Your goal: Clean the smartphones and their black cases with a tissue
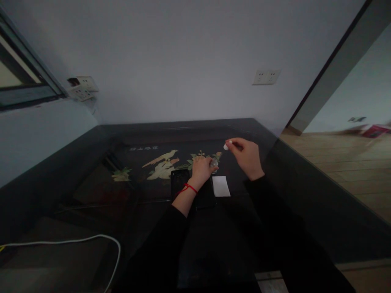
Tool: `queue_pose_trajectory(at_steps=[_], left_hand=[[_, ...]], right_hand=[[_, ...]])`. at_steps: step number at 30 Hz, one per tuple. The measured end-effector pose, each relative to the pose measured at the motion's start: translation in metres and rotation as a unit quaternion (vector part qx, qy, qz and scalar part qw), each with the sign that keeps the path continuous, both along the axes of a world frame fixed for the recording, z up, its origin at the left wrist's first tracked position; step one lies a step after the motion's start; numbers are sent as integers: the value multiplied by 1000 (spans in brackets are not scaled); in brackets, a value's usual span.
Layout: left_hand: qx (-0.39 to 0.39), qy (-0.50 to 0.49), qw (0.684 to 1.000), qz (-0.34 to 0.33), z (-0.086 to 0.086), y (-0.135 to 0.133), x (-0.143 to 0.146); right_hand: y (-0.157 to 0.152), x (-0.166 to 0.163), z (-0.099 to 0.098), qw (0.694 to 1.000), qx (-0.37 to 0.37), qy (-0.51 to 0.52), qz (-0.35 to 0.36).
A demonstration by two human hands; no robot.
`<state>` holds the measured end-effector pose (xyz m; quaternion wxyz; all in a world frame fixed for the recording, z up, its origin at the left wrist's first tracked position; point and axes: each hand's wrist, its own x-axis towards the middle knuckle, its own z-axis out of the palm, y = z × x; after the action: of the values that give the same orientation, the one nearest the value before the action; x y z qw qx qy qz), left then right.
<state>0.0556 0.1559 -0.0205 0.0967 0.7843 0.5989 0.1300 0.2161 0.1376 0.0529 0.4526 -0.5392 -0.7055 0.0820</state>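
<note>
My left hand (201,169), with a red string bracelet at its wrist, is closed around a small clear bottle (214,163) over the dark table (146,236). To the right and slightly higher, my right hand (247,156) pinches a small white piece (225,147) between thumb and fingertips. Its exact kind is too small to tell. Beneath my left wrist lie a black phone case (177,179) and a flat black phone-like slab (206,197), both partly covered. A white folded cloth or paper (221,186) rests beside the slab, below the bottle.
The glossy tabletop carries a printed bird (161,158) and flowers. A white cable (67,241) curves across the lower left. Behind stands a pale wall with a double socket (266,77); a power strip (81,92) hangs at left. A pale object (271,281) shows at the bottom edge.
</note>
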Motion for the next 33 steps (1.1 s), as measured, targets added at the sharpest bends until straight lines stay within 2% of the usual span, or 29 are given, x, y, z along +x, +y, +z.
queue_pose_trajectory(at_steps=[2,6,17,26,33], left_hand=[[1,-1,1000,1,2,-1,0],[1,-8,1000,7,6,-4,1],[24,-49,998,20,1,1,0],[29,-66,997,21,-1,0,-1],[35,-48,998,28,0,1,-1]], right_hand=[[10,-6,3,1000,2,-10,4],[21,-16,-5,999,-16,-44,9],[25,-26,-30,977,-114,-181,10],[18,-37,-27,950,-134,-275,-61],[11,-46,-27,939,-153,-286,-112]])
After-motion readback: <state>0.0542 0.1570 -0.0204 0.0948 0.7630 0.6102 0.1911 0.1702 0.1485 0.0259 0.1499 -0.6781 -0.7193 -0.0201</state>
